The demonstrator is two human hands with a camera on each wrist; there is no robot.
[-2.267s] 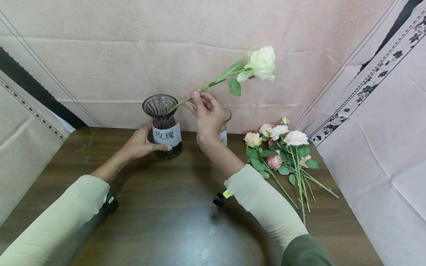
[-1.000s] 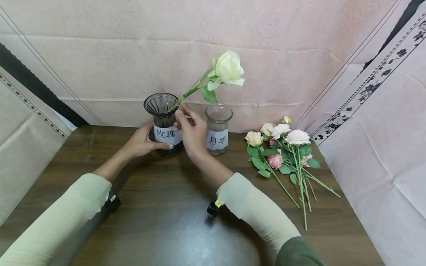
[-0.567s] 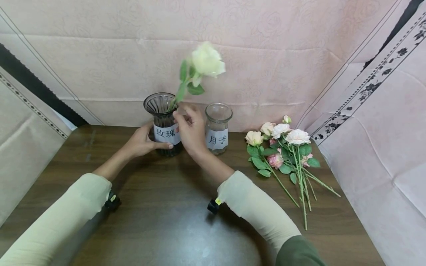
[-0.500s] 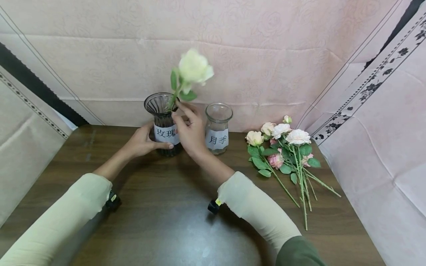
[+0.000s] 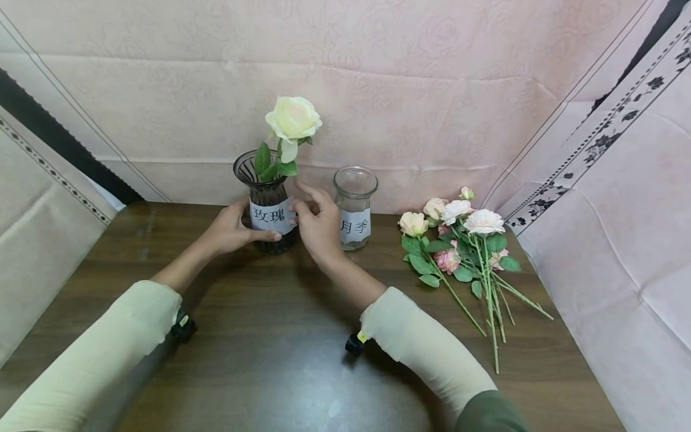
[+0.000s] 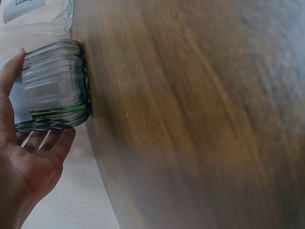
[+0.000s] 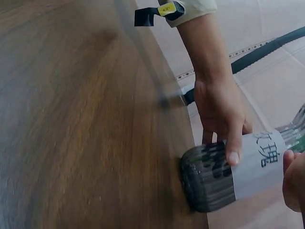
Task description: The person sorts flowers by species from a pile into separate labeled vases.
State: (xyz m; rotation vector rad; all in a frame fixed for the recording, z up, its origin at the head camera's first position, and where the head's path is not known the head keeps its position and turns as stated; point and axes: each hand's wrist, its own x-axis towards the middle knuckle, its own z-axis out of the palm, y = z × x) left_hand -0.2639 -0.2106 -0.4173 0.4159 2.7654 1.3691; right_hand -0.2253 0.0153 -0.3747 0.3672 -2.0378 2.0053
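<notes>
In the head view, a dark ribbed glass vase (image 5: pixel 269 197) with a white paper label stands near the table's back edge. My left hand (image 5: pixel 229 231) grips its lower part, thumb across the front and fingers behind. A pale cream rose (image 5: pixel 294 120) stands in this vase, bloom and leaves above the rim. The left wrist view shows its green stem (image 6: pixel 55 112) through the glass. Just right of the vase, my right hand (image 5: pixel 320 228) has loosely bent fingers and holds nothing. Whether its fingertips touch the vase, I cannot tell.
A clear glass jar (image 5: pixel 354 198) with a paper label stands close behind my right hand. Several cut artificial flowers (image 5: pixel 459 240), cream, white and pink, lie on the right of the wooden table (image 5: pixel 259 360). A pale cloth backdrop (image 5: pixel 189 108) rises behind.
My right hand has lowered the rose's stem into the dark vase, let go of it and drawn slightly down and right. The bloom has shifted left and become more upright. My left hand stays put.
</notes>
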